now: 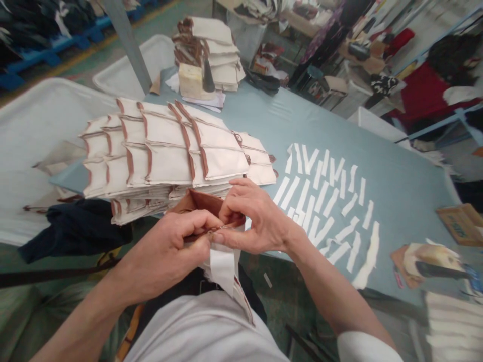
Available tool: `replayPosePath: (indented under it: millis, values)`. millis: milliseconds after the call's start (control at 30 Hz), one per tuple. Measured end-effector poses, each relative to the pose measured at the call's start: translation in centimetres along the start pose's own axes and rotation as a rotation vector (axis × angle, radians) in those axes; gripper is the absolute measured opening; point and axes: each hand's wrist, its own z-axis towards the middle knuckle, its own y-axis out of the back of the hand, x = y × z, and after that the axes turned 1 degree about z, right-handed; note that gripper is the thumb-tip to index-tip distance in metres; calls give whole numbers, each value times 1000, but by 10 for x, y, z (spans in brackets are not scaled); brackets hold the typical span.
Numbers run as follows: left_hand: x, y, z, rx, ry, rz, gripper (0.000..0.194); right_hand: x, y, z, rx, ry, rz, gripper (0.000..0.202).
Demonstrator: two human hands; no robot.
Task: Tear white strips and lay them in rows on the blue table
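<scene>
Both hands meet at the brown-trimmed opening of a cream fabric bag (204, 199), held close to my body. My left hand (179, 239) pinches the bag's near edge between thumb and fingers. From the other side, my right hand (254, 218) grips the same rim, its thumb near my left fingertips. A white strip (222, 269) hangs down from the rim just below the fingers. Most of the bag's lower part is hidden by the hands and the strip.
Stacked cream bags with brown edging (166, 146) fill the left of the blue-grey table (260, 118). Many white strips (324, 196) lie spread on the right. A second bag stack (217, 50) stands behind, with a yellowish block (190, 80). A cardboard box (460, 223) sits far right.
</scene>
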Motion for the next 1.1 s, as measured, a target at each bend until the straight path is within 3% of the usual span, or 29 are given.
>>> replayPosePath:
  millis: [167, 367, 467, 600, 767, 933, 1100]
  values:
    - [-1, 0, -4, -19, 44, -77, 4, 5, 7, 1, 129, -38, 87, 39]
    - [2, -1, -6, -34, 23, 11, 5, 6, 6, -1, 198, -177, 247, 34]
    - [8, -1, -4, -60, -2, 52, 5, -3, 0, -4, 214, -227, 434, 36]
    - [23, 7, -1, 99, 46, -178, 13, -15, -9, -9, 198, -271, 662, 45]
    - [32, 18, 2, 297, 113, -326, 22, -22, -14, -13, 254, -302, 684, 46]
    - [34, 12, 8, 256, 78, -236, 25, -23, -12, -14, 265, -312, 678, 47]
    - [32, 4, 11, 227, -77, -210, 29, -21, -6, -15, 333, -319, 750, 45]
